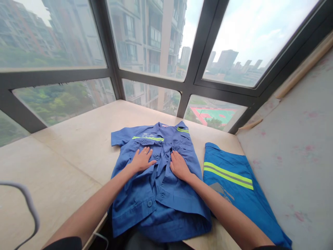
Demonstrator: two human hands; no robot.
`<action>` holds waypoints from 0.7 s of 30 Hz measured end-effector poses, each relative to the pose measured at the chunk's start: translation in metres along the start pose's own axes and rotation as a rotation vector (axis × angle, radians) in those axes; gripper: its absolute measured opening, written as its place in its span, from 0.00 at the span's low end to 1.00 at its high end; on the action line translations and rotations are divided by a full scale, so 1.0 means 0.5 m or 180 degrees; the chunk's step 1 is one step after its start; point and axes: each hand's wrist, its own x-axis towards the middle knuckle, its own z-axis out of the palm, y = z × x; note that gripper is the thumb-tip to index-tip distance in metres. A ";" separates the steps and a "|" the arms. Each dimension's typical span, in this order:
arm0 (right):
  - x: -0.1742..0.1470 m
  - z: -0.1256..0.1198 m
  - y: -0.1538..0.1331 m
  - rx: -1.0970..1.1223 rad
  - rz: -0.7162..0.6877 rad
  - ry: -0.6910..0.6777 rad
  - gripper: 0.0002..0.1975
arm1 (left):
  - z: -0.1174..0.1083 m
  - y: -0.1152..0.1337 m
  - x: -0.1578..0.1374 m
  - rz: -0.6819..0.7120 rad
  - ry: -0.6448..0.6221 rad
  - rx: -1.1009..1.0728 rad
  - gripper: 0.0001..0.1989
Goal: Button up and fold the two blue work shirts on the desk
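Note:
A blue short-sleeved work shirt (179, 194) with yellow-green reflective stripes lies front side up before me, its collar toward the window. Its front is partly unfastened and wrinkled down the middle, and the lower hem hangs over the near edge. My left hand (142, 159) rests flat on the left half of the chest, just under the pocket flap, with fingers spread. On the other side of the front opening, my right hand (179, 165) lies palm down on the cloth with its fingers stretched out. Neither hand grips the fabric.
A brighter blue folded garment (229, 163) with a reflective band lies at the right, beside the patterned wall (293, 149). The pale ledge (78, 139) meets dark window frames (153, 80) at the back. A grey cable (30, 201) loops in at the lower left.

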 end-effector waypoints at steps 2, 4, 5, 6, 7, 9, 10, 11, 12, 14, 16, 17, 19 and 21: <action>0.003 -0.001 -0.022 0.0138 -0.0042 -0.0088 0.27 | -0.032 0.017 0.017 -0.0089 -0.0380 -0.0113 0.28; 0.006 -0.004 -0.041 0.0307 -0.0133 -0.0154 0.27 | -0.052 0.046 0.032 -0.0102 -0.0479 -0.0159 0.24; 0.007 -0.007 -0.049 0.0404 -0.0192 -0.0159 0.27 | -0.055 0.064 0.038 -0.0091 -0.0357 -0.0147 0.24; 0.009 -0.010 -0.054 0.0519 -0.0277 -0.0153 0.26 | -0.054 0.082 0.042 -0.0079 -0.0160 -0.0118 0.25; 0.010 -0.014 -0.056 0.0661 -0.0391 -0.0141 0.25 | -0.049 0.101 0.044 -0.0067 0.0059 -0.0089 0.27; 0.010 -0.023 -0.050 0.1012 -0.0650 -0.0088 0.20 | -0.033 0.133 0.047 0.0016 0.0425 -0.0055 0.30; 0.009 -0.029 -0.042 0.1200 -0.0756 -0.0046 0.17 | -0.023 0.145 0.048 0.0085 0.0511 -0.0062 0.30; 0.007 -0.034 -0.029 0.1383 -0.0809 0.0027 0.15 | -0.013 0.153 0.049 0.0151 0.0524 -0.0081 0.30; 0.005 -0.039 -0.014 0.1555 -0.0785 0.0143 0.13 | -0.004 0.157 0.051 0.0184 0.0514 -0.0098 0.31; 0.003 -0.050 0.024 0.1862 -0.0508 0.0471 0.13 | 0.014 0.156 0.054 0.0115 0.0449 -0.0109 0.32; 0.008 -0.062 0.068 0.2205 0.0167 0.0838 0.14 | 0.029 0.147 0.054 -0.0036 0.0404 -0.0083 0.33; 0.014 -0.067 0.090 0.2390 0.0626 0.0993 0.15 | 0.037 0.143 0.053 -0.0087 0.0422 -0.0062 0.33; 0.031 -0.077 0.130 0.2725 0.1535 0.1166 0.16 | 0.049 0.137 0.048 -0.0108 0.0558 -0.0030 0.31; 0.053 -0.082 0.160 0.2950 0.2029 0.1151 0.17 | 0.057 0.135 0.042 -0.0076 0.0748 -0.0034 0.29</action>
